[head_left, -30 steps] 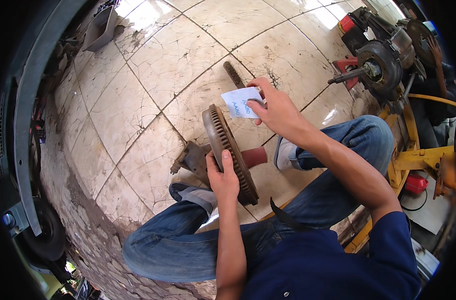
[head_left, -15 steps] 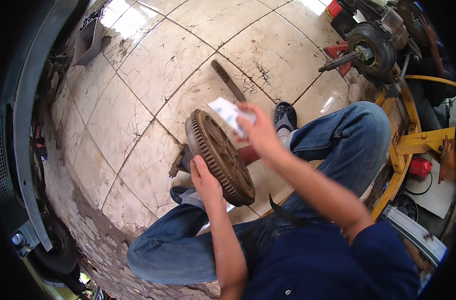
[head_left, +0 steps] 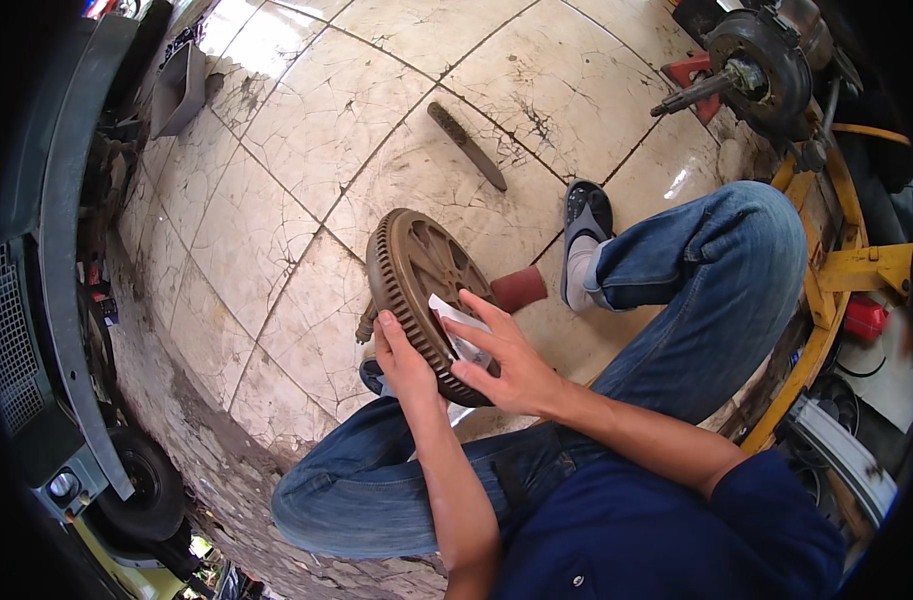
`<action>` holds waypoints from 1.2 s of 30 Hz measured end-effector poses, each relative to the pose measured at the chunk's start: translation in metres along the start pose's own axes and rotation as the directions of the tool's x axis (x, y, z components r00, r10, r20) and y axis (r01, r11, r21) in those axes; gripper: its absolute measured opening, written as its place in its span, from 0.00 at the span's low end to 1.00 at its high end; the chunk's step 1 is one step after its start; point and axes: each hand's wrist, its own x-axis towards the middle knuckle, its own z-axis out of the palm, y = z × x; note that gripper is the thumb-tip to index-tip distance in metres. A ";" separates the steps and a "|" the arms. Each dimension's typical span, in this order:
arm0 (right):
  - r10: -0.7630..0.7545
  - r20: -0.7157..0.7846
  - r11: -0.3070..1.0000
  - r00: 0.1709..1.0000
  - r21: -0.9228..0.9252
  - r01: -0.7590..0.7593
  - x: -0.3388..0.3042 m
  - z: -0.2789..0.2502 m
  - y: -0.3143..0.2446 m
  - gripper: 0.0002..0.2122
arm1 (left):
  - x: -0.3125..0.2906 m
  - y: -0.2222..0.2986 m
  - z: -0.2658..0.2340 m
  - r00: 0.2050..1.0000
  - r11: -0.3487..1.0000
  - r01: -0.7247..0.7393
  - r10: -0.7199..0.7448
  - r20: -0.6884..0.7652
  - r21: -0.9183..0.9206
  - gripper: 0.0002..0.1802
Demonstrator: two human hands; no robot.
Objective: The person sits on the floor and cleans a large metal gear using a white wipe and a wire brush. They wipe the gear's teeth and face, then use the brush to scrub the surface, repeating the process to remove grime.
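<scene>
A brown, toothed flywheel with a spoked face is tilted up in front of my lap. My left hand grips its toothed rim at the near left, thumb on the teeth and the other fingers hidden behind. Against the near part of the face, my right hand holds a white sheet, which is bent under its partly spread fingers. Just beyond the wheel's right side lies a reddish-brown sheet or block. A long wire brush rests on the floor farther off.
Cracked tiles cover the floor. A grey bin stands at the far left, near a vehicle's bumper. On the right are a yellow metal frame and a hub with a shaft. My sandalled foot is nearby.
My right hand has brought the white sheet down from beyond the flywheel onto its face. The reddish-brown piece shows more fully. My left hand keeps its grip on the rim.
</scene>
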 end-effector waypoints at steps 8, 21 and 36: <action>0.084 -0.053 0.959 0.995 0.277 -0.066 -0.006 0.026 -0.004 0.22 | 0.003 -0.006 -0.005 1.000 0.999 0.012 -0.013 -0.020 -0.030 0.22; 0.055 -0.075 0.941 0.996 0.338 -0.026 0.055 0.016 -0.004 0.19 | 0.003 -0.003 0.003 0.999 0.999 -0.021 0.019 0.037 0.050 0.22; -0.105 -0.037 0.986 0.994 0.125 0.109 0.054 0.000 -0.008 0.18 | 0.001 -0.004 0.010 0.998 0.994 -0.062 0.059 0.035 0.085 0.19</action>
